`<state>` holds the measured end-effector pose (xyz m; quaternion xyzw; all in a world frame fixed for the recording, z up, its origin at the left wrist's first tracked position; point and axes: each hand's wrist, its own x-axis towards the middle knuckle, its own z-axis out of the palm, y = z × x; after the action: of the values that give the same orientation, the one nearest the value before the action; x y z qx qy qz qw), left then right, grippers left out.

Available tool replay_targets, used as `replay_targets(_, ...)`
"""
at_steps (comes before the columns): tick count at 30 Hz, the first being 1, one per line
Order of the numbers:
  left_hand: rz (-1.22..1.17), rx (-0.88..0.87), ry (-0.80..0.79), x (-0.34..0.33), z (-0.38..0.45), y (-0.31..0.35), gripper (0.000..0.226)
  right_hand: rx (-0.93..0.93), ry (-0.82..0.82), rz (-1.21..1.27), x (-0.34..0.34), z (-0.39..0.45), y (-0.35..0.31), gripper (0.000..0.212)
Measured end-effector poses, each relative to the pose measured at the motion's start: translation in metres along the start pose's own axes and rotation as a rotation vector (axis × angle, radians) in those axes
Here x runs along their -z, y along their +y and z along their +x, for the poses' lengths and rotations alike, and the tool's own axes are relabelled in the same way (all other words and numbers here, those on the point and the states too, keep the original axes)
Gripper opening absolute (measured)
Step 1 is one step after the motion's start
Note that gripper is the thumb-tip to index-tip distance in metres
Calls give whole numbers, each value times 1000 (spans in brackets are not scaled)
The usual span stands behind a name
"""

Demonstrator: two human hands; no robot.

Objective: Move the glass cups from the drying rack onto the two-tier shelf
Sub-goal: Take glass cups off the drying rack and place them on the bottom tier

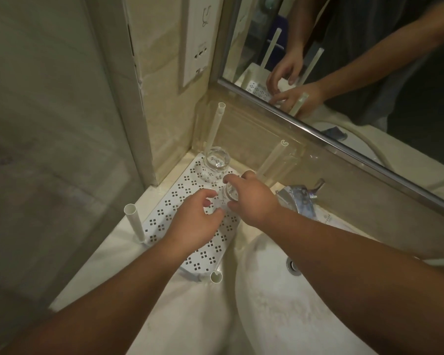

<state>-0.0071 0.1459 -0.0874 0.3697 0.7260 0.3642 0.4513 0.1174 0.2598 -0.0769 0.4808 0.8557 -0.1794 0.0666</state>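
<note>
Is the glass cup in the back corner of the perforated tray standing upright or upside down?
Upside down, it seems: the glass cup shows a thick closed base facing up, and it widens toward the perforated tray. Its rim is not clearly visible.

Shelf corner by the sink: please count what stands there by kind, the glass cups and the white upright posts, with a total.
Glass cups: 2, one standing free at the back, one gripped by the right hand at
White upright posts: 4
Total: 6
</note>
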Motion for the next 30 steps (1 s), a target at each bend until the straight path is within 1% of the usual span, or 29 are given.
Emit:
replay_targets(3,-71,71,-7,2,-3,0,44,25,12,18,1,-8,-4,52)
replay_targets(7,-210,175,-28,8,-9,1,42,49,69,78,13,-19,-13,50)
replay_targets(9,-244,223,-29,12,-12,5,38,55,116,100,23,-26,-20,48)
replay_targets(12,-237,301,-60,16,-19,17,23,75,185,131,38,-40,-29,48)
replay_targets(13,-244,334,-77,17,-22,22,24,82,201,133,44,-45,-32,49)
replay_targets(16,-298,394,-124,23,-30,33,50,96,246,111,57,-63,-42,49)
replay_targets(18,-336,418,-134,28,-34,40,62,111,282,66,65,-75,-50,49)
replay_targets(21,-380,434,-157,36,-39,50,71,128,342,28,80,-91,-60,49)
replay_targets(26,-392,371,-234,49,-46,69,88,160,439,-9,110,-113,-79,49)
replay_targets(30,-513,351,-320,53,-60,92,92,187,490,-65,123,-132,-90,48)
